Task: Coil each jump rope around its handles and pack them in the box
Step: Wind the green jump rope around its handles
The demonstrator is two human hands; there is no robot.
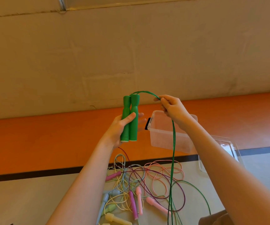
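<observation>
I see the left hand point(123, 127) wrapped around both green handles point(129, 119), held upright side by side just left of the clear box point(166, 135). The right hand point(173, 109) pinches the green rope point(173, 151) above the box; it hangs doubled toward the tangled ropes point(139, 184) lying below the box.

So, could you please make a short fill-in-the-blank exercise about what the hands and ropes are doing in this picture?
1. The left hand holds two ____ handles side by side.
2. The right hand pinches the green ____.
3. The clear plastic box holds ____ ropes yet.
4. The pink handles lie on the ____.

Missing words: green; rope; no; floor
</observation>
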